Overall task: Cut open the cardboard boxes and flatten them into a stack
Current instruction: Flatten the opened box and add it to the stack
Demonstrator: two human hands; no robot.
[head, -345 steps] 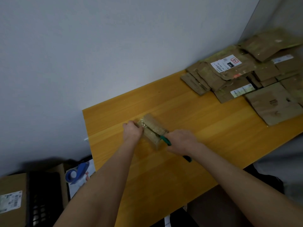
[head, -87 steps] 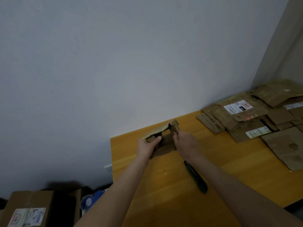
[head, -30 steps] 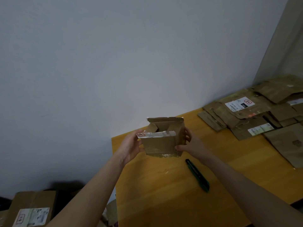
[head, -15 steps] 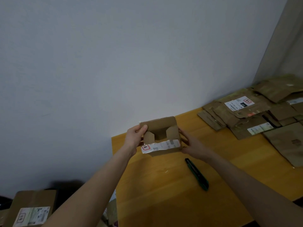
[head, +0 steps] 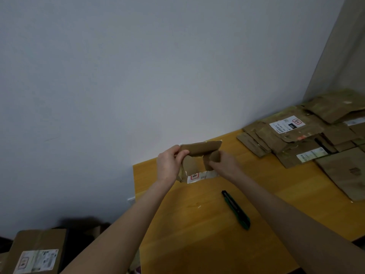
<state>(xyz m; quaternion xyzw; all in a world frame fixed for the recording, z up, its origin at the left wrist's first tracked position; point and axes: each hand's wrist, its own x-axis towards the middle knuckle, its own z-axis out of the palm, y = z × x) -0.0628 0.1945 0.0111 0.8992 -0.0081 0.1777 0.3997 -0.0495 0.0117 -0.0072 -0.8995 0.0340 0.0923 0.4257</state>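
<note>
**Work piece.** The small cardboard box [head: 199, 150] was located over the far left corner of the table [head: 197, 238], close to the wall [head: 158, 66] behind the table. The box was open. Its long upper flap was raised and its short side flaps were folded out of line. A white label [head: 197, 176] with a red mark ran along its lower near edge. Whether that lower edge rested on the table top could not be determined.

**Left hand.** The left hand [head: 167, 168] gripped the left end of the box. The thumb and fingers were curled round the left end of the upper flap.

**Right hand.** The right hand [head: 226, 165] gripped the right end of the box. The fingers were curled round the short right side flap and pinched it.

**Tool.** The green utility knife [head: 236, 209] lay flat near the middle of the table, on the near side of the box. Neither hand touched it.

**Finished material.** The stack of flattened boxes [head: 292, 143] covered the far right part of the table, up to the wall corner. The pieces overlapped one another, and several carried white labels.

**Other items.** A closed cardboard carton [head: 37, 250] with a printed label stood below the left end of the table.
</note>
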